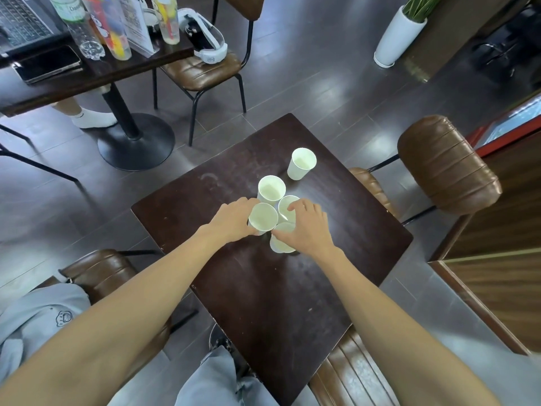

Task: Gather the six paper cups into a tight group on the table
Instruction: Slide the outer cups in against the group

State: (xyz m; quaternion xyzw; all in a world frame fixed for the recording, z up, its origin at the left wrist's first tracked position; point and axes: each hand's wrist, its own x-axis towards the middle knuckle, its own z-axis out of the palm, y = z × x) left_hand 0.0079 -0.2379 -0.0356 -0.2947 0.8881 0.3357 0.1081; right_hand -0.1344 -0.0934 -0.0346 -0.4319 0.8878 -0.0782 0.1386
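Matt paper cups (pixel 301 164), scuffed wooden table (pixel 292 303)

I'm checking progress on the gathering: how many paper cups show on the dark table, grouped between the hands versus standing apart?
Cups grouped between the left hand and right hand: 4
Cups standing apart: 1
Total visible on the table: 5

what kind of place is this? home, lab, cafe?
Probably a cafe or shared lounge, not a home: small dark square table with brown padded chairs, a second pedestal table alongside holding a laptop and drink bottles, and a tall white planter.
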